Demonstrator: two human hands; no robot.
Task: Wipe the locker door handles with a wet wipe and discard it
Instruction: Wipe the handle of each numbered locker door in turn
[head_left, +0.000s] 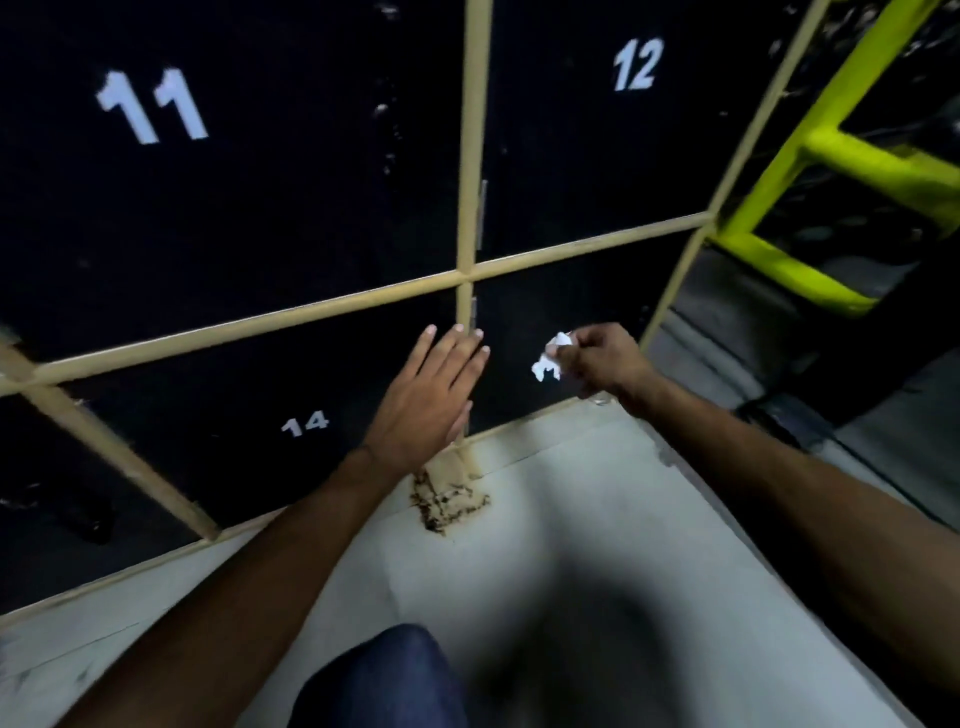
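Note:
My right hand (602, 361) pinches a crumpled white wet wipe (551, 358) in front of the bottom right locker door (561, 312), close to its surface. My left hand (431, 397) lies flat with fingers spread against the right edge of black door 14 (249, 415) and the tan upright post (464, 312) between the two lower doors. Above are doors 11 (208, 182) and 12 (597, 145). A dull handle on door 11 (387, 132) shows faintly near its right edge. The handle of the lower doors is hidden or too dark to make out.
A tan frame (260, 322) divides the doors. A pale floor (545, 519) with a rust stain (447, 501) runs below. A bright yellow-green ladder-like rail (810, 156) stands at the right. My knee in blue cloth (395, 680) shows at the bottom.

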